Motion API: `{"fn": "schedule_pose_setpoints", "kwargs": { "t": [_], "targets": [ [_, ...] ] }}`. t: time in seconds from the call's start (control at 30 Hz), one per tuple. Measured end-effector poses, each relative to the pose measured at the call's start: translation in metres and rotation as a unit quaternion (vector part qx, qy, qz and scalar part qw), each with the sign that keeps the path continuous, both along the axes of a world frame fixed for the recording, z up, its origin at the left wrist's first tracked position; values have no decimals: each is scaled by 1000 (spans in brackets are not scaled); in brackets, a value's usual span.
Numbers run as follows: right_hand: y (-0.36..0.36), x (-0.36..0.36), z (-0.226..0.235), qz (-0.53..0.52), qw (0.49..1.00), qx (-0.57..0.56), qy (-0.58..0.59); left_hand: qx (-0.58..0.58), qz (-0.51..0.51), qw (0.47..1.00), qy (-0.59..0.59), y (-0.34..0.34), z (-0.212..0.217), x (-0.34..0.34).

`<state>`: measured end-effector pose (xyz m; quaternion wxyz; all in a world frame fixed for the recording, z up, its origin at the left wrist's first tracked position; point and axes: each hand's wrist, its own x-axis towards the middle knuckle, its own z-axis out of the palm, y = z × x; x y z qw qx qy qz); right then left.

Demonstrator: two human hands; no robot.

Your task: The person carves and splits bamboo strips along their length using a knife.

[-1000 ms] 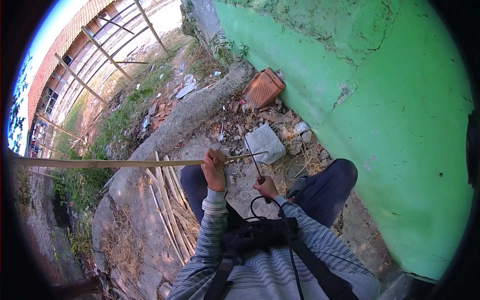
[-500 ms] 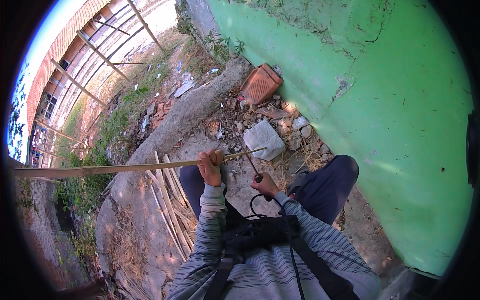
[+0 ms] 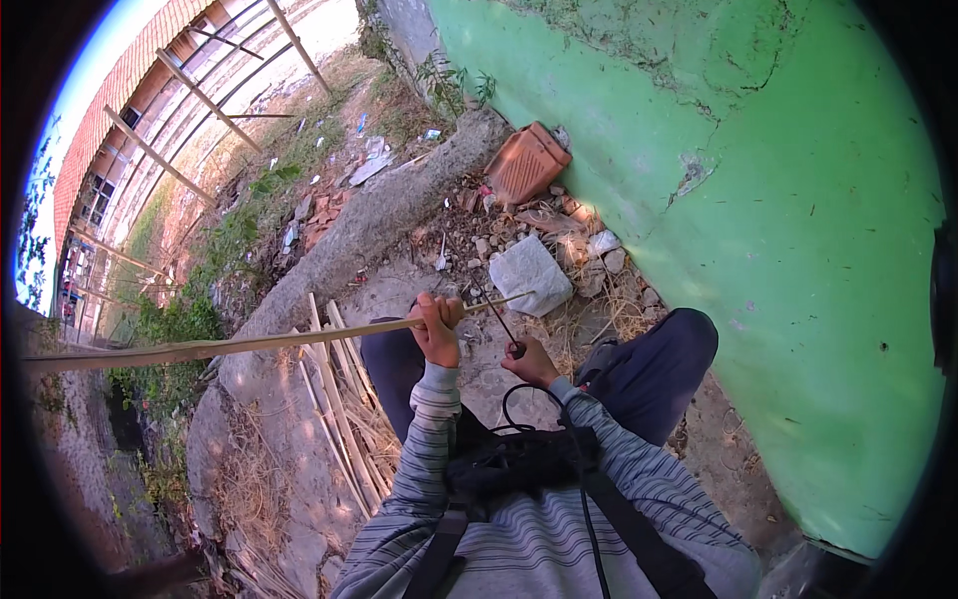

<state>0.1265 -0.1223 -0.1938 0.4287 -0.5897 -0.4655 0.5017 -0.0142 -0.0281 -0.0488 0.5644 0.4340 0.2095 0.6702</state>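
Note:
My left hand [image 3: 437,329] is closed round a long pale bamboo strip [image 3: 249,342] near its right end. The long part reaches out to the left edge of the view, and the short thin tip passes in front of a whitish stone block [image 3: 531,270]. In my right hand [image 3: 534,362] is the handle of a thin dark tool [image 3: 502,322], perhaps a knife seen edge-on. It points up and away, and its far end meets or passes behind the strip; which one I cannot tell. Both hands are between my bent knees.
Split bamboo strips [image 3: 334,409] lie in a pile by my left knee. A green wall [image 3: 798,280] rises close on the right. Orange roof tiles [image 3: 529,165] lean against it among rubble. A rough grey ridge [image 3: 374,210] crosses the ground ahead, with weeds and litter beyond.
My left hand has moved slightly right, and the long end of the strip has dipped. The dark tool shows less of its length; my right hand has hardly moved.

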Motion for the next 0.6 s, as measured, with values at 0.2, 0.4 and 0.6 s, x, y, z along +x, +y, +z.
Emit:
{"fn": "schedule_pose_setpoints", "kwargs": {
  "t": [0.2, 0.4, 0.6],
  "targets": [
    [-14, 60, -113, -100, 973, -189, -93, -19, -29, 999, -20, 4, 11, 26],
    [4, 18, -65, -89, 995, -34, -8, 5, -47, 999, 1, -4, 8, 20],
    [-3, 40, -58, -101, 990, -91, -35, -53, 15, 993, -108, -13, 85, -25]
  ]
}}
